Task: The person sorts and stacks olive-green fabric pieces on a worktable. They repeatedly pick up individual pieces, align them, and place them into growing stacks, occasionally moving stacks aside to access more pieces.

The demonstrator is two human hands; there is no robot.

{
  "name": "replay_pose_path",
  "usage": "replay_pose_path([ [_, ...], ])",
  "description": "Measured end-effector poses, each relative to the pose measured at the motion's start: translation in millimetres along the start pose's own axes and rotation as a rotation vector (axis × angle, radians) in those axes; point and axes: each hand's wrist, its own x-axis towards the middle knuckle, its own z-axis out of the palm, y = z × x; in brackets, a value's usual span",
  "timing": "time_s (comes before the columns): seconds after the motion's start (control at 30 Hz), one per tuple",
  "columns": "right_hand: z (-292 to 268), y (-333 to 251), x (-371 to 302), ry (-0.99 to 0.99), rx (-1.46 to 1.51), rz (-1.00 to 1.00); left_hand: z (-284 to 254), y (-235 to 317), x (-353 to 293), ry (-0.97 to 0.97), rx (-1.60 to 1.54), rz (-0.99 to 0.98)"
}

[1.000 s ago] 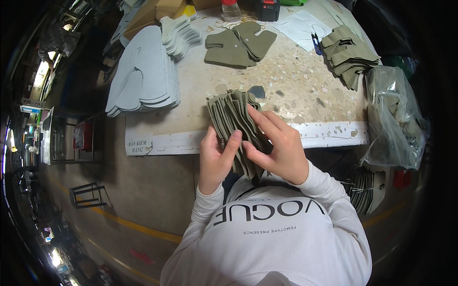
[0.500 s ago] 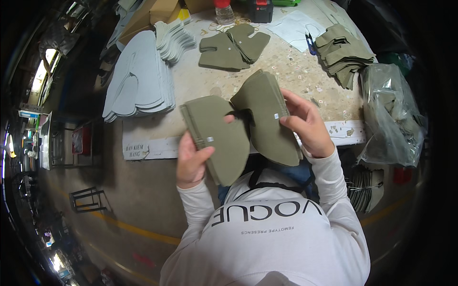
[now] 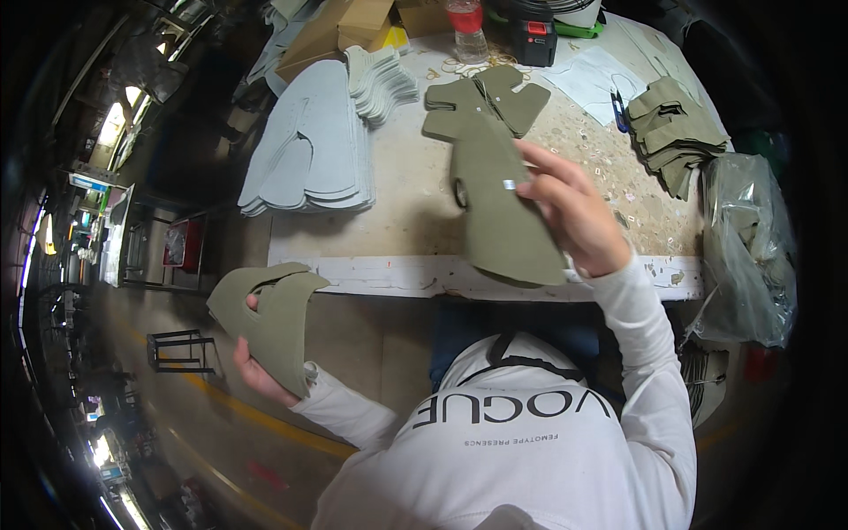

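Right hand (image 3: 574, 216) raised over the near edge of the tabletop (image 3: 406, 203), fingers closed on the right edge of a long olive-green cut piece (image 3: 499, 208); thumb and forefinger pinch it close to a small white tag. The piece hangs down from the hand, its lower end crossing the white-painted front edge of the tabletop.

Left hand (image 3: 256, 367) out wide to the person's left, off the tabletop and over the floor (image 3: 177, 424). It grips a second olive piece (image 3: 269, 322) from below, fingers wrapped round its lower end; the piece stands up above the hand, curved, with a slot through it.

Beyond the right hand: a couple of olive pieces (image 3: 495, 97) lying flat. Further right of it, a stack of folded olive pieces (image 3: 676, 132) and a clear plastic bag (image 3: 746, 247) at the table's end. Well left of the right hand, a thick stack of pale grey-blue cut shapes (image 3: 309, 146). At the far edge, a bottle with a red cap (image 3: 465, 26) and a black box (image 3: 530, 35).
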Motion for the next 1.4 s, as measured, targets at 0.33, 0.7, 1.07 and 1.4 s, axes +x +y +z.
replay_pose_path([
  [0.33,11.1,96.9,35.2,0.041,-0.191,0.054,-5.6,15.5,-10.9,-0.157,0.038,0.022],
  [0.7,-24.5,89.0,5.8,-0.157,-0.637,-0.011,19.7,6.8,-6.3,0.615,0.442,0.275],
  [1.07,-18.5,-15.8,-33.1,-0.215,-0.477,0.052,19.7,25.9,-22.6,0.742,0.505,0.349],
  [1.4,43.7,-6.0,-18.7,-0.352,-0.184,0.048,21.2,19.2,-13.7,0.719,0.647,0.308],
])
